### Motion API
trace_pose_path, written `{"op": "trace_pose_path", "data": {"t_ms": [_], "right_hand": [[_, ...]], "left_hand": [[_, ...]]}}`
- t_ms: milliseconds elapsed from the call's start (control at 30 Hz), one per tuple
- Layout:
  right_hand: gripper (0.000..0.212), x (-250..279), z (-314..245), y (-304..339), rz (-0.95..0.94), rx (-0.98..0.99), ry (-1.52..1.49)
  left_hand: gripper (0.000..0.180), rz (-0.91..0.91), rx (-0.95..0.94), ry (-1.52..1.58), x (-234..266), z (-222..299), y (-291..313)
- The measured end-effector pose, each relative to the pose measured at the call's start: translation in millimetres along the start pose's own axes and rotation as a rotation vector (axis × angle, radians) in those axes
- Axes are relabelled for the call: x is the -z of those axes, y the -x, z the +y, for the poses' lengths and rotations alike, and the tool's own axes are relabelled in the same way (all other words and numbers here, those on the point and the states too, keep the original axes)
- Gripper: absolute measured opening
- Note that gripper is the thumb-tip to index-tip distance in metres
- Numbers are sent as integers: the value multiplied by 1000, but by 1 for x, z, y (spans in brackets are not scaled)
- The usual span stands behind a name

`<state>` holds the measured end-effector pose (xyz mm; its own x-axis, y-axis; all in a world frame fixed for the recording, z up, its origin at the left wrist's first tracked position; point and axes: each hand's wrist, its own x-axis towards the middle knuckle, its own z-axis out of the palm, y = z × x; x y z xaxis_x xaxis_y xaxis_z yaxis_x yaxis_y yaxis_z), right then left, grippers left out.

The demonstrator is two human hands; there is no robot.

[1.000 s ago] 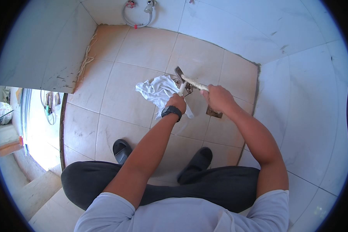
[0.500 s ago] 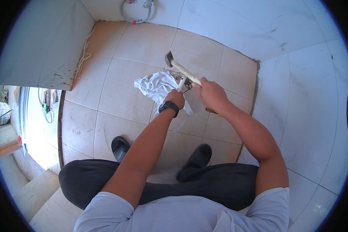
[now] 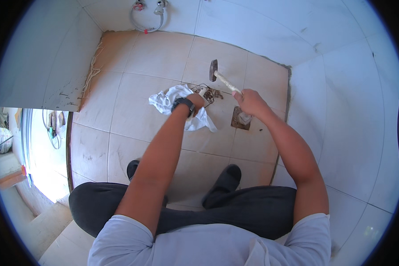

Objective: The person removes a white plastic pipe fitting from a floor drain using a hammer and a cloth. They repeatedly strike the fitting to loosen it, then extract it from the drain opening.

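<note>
R hand [image 3: 252, 101] w/ hammer [image 3: 221, 78] (raised), rag [image 3: 173, 99] nearby

left hand [image 3: 195, 101] grip hidden by wrist | white cloth [image 3: 166, 99] partly covered

My hammer [image 3: 221, 78] has a dark metal head and a pale handle, raised at a slant above the tiled floor. A crumpled white cloth [image 3: 173, 98] lies on the tiles beside a patch of broken tile debris [image 3: 212, 93].

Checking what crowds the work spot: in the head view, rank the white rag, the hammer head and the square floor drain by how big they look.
1. white rag
2. square floor drain, partly hidden behind the right hand
3. hammer head, raised nearer the camera, so its true size is unsure
</note>
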<state>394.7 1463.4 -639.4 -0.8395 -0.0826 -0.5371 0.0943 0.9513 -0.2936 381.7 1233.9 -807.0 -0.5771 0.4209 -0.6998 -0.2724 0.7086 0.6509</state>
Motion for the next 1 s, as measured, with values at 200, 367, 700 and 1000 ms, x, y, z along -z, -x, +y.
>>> {"op": "trace_pose_path", "data": {"t_ms": [200, 367, 700, 1000], "right_hand": [[62, -5, 29, -8, 58, -19, -53], [62, -10, 42, -13, 23, -38, -96], [63, -14, 30, -11, 65, 27, -91], [58, -2, 1, -11, 251, 206, -83]], "left_hand": [[33, 168, 143, 831, 27, 0, 28], [44, 389, 109, 363, -9, 17, 43], [48, 575, 134, -8, -59, 27, 45], [53, 476, 113, -115, -40, 10, 23]]}}
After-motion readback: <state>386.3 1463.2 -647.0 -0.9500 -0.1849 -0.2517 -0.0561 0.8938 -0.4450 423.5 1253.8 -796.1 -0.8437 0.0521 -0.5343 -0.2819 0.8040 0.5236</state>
